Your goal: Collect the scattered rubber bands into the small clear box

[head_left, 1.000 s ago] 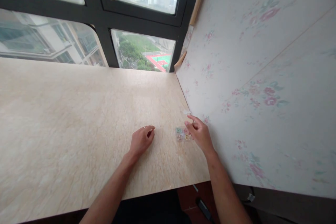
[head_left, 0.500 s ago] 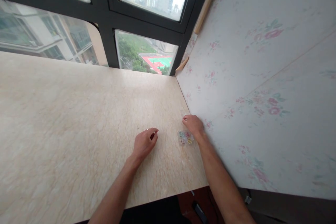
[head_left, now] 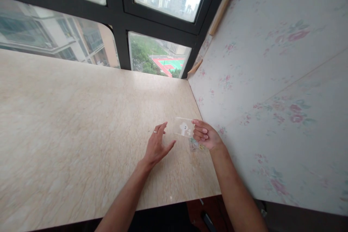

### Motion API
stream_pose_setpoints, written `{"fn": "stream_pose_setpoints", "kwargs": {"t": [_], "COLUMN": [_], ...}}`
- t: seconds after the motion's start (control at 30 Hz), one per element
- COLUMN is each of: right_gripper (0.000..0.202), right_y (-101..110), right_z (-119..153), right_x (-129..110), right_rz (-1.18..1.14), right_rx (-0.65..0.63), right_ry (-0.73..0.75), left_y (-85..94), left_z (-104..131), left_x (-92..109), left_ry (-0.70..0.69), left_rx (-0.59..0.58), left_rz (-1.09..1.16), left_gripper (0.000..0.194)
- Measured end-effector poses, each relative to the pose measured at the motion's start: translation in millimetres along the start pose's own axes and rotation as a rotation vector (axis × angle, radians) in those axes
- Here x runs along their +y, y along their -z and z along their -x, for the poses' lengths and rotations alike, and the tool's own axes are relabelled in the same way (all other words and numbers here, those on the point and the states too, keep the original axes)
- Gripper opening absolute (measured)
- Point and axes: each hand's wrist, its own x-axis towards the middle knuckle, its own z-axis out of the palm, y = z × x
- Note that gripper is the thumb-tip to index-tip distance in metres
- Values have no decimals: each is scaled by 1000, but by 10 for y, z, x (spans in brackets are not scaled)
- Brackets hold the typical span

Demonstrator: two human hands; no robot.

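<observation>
Beyond the right grip (head_left: 207, 136), a green-and-red court (head_left: 172, 64) is framed by a dark window frame (head_left: 119, 25). To its right, the wall (head_left: 274, 58) is covered in floral paper, edged by a wooden strip (head_left: 225, 1). Below the grip, a dark object (head_left: 208, 221) is partly seen past the edge of the bench (head_left: 81, 134).

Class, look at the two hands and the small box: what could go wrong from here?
The right hand grips the clear printed sheet by one end, so it might slip or bend. That hand also overlaps the compartment box in view; a low sweep could knock it, perhaps scattering the coloured loops.
</observation>
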Motion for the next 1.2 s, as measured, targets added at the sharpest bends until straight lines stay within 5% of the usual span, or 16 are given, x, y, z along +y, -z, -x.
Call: {"fn": "stream_pose_setpoints", "kwargs": {"t": [0.13,0.4,0.5,0.67,0.77,0.87,1.2], "right_gripper": [4,5,17,45,59,67,74], "right_y": [4,50,22,-27,13,75,83], "right_z": [29,-22,5,179,268,282,306], "right_x": [124,305,363,449,452,437,419], "right_rz": [-160,-191,-3,625,990,1191,1175], "right_rx": [-144,-107,30,346,259,75,-40], "right_ry": [-148,-299,-188,358,536,555,513], "left_y": [-14,86,99,83,76,82,111], "left_z": [7,20,25,27,30,31,17], "left_x": [67,159,148,108,101,116,196], "left_ry": [-98,-258,-248,-160,-113,-92,-56], "left_rx": [17,41,56,32,13,13,14], "left_rz": [28,27,31,45,75,117,184], "left_gripper": [97,80,71,70,72,72,79]}}
